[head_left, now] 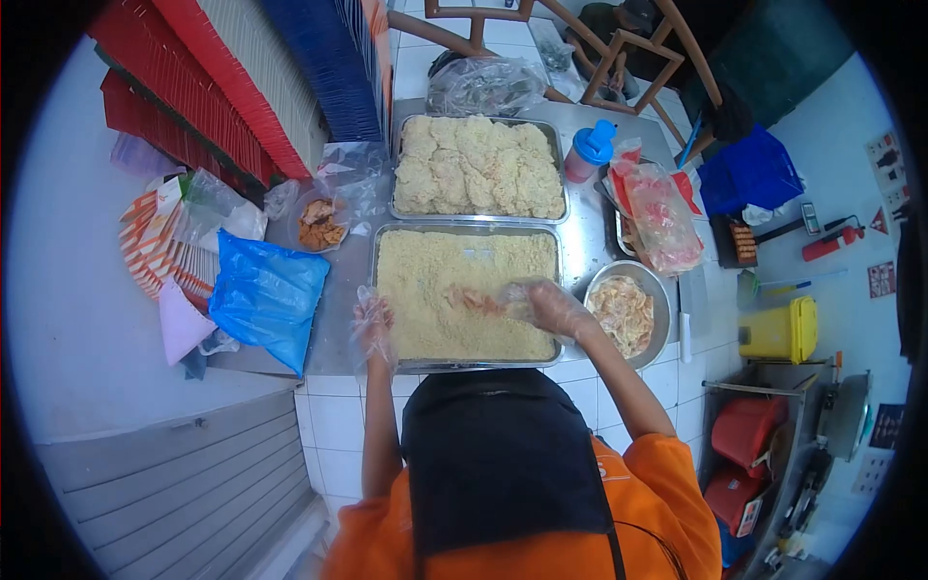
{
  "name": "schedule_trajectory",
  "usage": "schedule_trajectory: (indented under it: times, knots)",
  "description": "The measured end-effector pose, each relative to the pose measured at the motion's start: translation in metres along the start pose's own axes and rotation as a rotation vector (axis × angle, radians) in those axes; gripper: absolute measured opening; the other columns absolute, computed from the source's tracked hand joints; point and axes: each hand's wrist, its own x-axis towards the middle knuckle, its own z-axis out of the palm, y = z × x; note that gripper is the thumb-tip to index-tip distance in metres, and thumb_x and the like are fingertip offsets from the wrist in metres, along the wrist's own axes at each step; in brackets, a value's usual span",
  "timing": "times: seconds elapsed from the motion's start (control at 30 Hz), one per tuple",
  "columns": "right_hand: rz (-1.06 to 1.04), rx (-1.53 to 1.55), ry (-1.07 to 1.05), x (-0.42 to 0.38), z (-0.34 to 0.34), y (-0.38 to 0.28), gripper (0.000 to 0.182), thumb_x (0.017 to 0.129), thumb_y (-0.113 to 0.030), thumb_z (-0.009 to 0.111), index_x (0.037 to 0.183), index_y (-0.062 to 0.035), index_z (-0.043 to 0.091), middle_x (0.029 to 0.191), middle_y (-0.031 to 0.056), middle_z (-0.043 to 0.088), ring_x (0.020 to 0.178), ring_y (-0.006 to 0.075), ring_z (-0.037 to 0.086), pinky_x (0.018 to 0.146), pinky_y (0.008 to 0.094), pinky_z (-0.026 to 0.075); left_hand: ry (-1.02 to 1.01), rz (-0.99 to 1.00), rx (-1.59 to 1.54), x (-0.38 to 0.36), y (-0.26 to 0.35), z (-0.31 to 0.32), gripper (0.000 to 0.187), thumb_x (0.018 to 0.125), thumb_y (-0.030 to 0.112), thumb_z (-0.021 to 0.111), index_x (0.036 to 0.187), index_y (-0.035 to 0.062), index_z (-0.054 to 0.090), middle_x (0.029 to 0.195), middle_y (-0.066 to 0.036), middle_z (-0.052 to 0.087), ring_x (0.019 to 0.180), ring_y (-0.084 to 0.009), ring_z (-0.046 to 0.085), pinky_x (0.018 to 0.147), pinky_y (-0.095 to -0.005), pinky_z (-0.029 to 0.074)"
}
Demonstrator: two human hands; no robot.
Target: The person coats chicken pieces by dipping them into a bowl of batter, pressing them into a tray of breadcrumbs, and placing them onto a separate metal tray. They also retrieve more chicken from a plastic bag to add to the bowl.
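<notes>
A metal tray (375,232) of pale, crumbly breading (435,261) lies in front of me. My right hand (553,307), in a clear plastic glove, is over its right half, fingers closed at the end of a raw chicken piece (474,300) lying on the breading; the fingertips are somewhat blurred. At the tray's left edge is my left hand (372,324), also gloved, fingers loosely bent and apart, holding nothing I can see. To the right, a metal bowl (663,314) contains raw chicken pieces (621,314) in wet marinade.
Behind is a second tray (563,198) full of breaded pieces (478,164). A shaker bottle (590,153), a plastic bag of meat (657,217) and a knife (685,336) are at right. At left are a blue bag (266,300) and a bowl of fried food (321,224). Another person (609,48) sits beyond.
</notes>
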Motion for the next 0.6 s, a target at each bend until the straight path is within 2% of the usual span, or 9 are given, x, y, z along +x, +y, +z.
schedule_trajectory:
  times: [0.17, 0.23, 0.27, 0.3, 0.33, 0.4, 0.43, 0.53, 0.6]
  knots:
    - [0.092, 0.265, -0.010, -0.019, -0.017, 0.024, 0.030, 0.081, -0.014, 0.069, 0.108, -0.0035, 0.063, 0.105, 0.0168, 0.065, 0.097, 0.0282, 0.063, 0.086, 0.0343, 0.049, -0.114, 0.098, 0.113, 0.018, -0.028, -0.007, 0.028, 0.096, 0.031, 0.055, 0.113, 0.0095, 0.052, 0.090, -0.006, 0.064, 0.070, -0.0147, 0.061, 0.059, -0.0250, 0.049]
    - [0.170, 0.415, -0.006, -0.013, -0.011, 0.030, 0.030, 0.082, -0.014, 0.068, 0.109, -0.0022, 0.062, 0.105, 0.0179, 0.065, 0.097, 0.0284, 0.063, 0.087, 0.0341, 0.049, -0.196, 0.559, 0.764, 0.004, -0.012, 0.005, 0.040, 0.091, 0.035, 0.061, 0.118, 0.0074, 0.050, 0.104, -0.012, 0.062, 0.095, -0.0254, 0.061, 0.083, -0.0386, 0.049]
    - [0.309, 1.049, -0.058, -0.001, 0.010, 0.039, 0.031, 0.082, -0.015, 0.068, 0.109, -0.0021, 0.062, 0.103, 0.0175, 0.065, 0.096, 0.0286, 0.063, 0.086, 0.0341, 0.049, -0.198, 0.559, 0.767, -0.003, 0.000, 0.012, 0.040, 0.091, 0.035, 0.061, 0.118, 0.0074, 0.050, 0.104, -0.012, 0.062, 0.095, -0.0254, 0.061, 0.083, -0.0386, 0.049]
    - [0.440, 1.684, -0.114, 0.008, 0.030, 0.044, 0.031, 0.082, -0.016, 0.068, 0.109, -0.0020, 0.062, 0.101, 0.0171, 0.066, 0.095, 0.0287, 0.064, 0.085, 0.0340, 0.050, -0.349, 0.618, 0.900, -0.012, 0.019, 0.021, 0.058, 0.085, 0.044, 0.065, 0.126, 0.0071, 0.045, 0.119, -0.016, 0.054, 0.112, -0.0294, 0.050, 0.095, -0.0443, 0.039]
    - [0.438, 1.687, -0.114, 0.017, 0.047, 0.043, 0.031, 0.082, -0.016, 0.068, 0.109, -0.0020, 0.062, 0.101, 0.0171, 0.066, 0.095, 0.0287, 0.064, 0.085, 0.0340, 0.050, -0.501, 0.678, 1.029, -0.018, 0.029, 0.028, 0.077, 0.078, 0.052, 0.069, 0.134, 0.0067, 0.041, 0.134, -0.020, 0.047, 0.129, -0.0333, 0.040, 0.108, -0.0500, 0.028]
    - [0.003, 0.475, 0.027, 0.031, 0.071, 0.036, 0.028, 0.082, -0.015, 0.068, 0.107, -0.0032, 0.063, 0.100, 0.0141, 0.067, 0.092, 0.0236, 0.065, 0.083, 0.0326, 0.051, -0.491, 0.717, 1.202, -0.023, 0.018, 0.036, 0.095, 0.070, 0.059, 0.070, 0.140, 0.0080, 0.033, 0.143, -0.020, 0.033, 0.136, -0.0340, 0.027, 0.111, -0.0511, 0.019]
    - [-0.001, 0.476, 0.031, 0.034, 0.074, 0.040, 0.028, 0.082, -0.015, 0.068, 0.107, -0.0032, 0.063, 0.100, 0.0141, 0.067, 0.092, 0.0236, 0.065, 0.083, 0.0326, 0.051, -0.477, 0.753, 1.372, -0.023, 0.014, 0.039, 0.112, 0.063, 0.067, 0.072, 0.147, 0.0094, 0.024, 0.153, -0.020, 0.020, 0.143, -0.0347, 0.014, 0.114, -0.0522, 0.010]
    - [0.180, 0.391, 0.221, 0.034, 0.064, 0.055, 0.026, 0.082, -0.013, 0.068, 0.106, -0.0032, 0.063, 0.103, 0.0130, 0.067, 0.092, 0.0192, 0.064, 0.083, 0.0313, 0.052, -0.575, 0.684, 1.565, -0.031, 0.013, 0.040, 0.130, 0.054, 0.080, 0.065, 0.150, 0.0084, 0.014, 0.153, -0.023, 0.012, 0.143, -0.0393, 0.009, 0.112, -0.0586, 0.003]
    - [0.199, 0.697, 0.272, 0.016, 0.030, 0.071, 0.026, 0.081, -0.013, 0.069, 0.106, -0.0039, 0.063, 0.105, 0.0108, 0.066, 0.093, 0.0162, 0.063, 0.084, 0.0302, 0.051, -0.588, 0.752, 1.576, -0.035, 0.010, 0.045, 0.130, 0.053, 0.078, 0.068, 0.150, 0.0080, 0.014, 0.153, -0.022, 0.013, 0.142, -0.0393, 0.010, 0.113, -0.0575, 0.004]
